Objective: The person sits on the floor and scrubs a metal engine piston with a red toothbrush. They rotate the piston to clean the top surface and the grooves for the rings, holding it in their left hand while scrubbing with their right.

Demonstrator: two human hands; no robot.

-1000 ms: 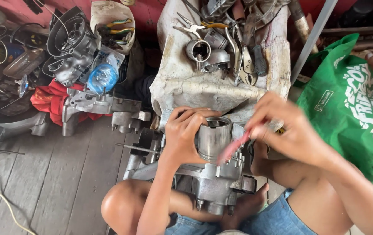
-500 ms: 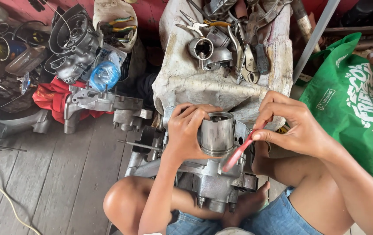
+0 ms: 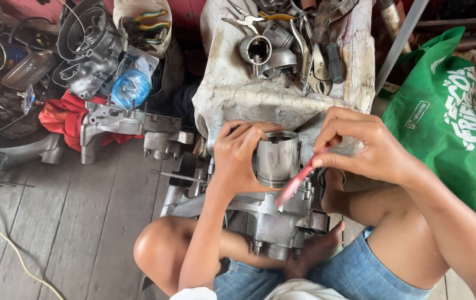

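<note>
I am seeing the left hand (image 3: 237, 161) wrapping its grip around the metal cylinder (image 3: 277, 158), which is standing on the engine case (image 3: 274, 222). At 3 o'clock, the right hand (image 3: 368, 147) is pinching a red brush (image 3: 296, 182) whose tip is touching the cylinder's base.

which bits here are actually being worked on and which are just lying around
In use:
left hand gripping the metal piston
right hand holding the red tool
engine case below

Lying about:
pliers
green bag
spare casing
blue plastic bag
</note>
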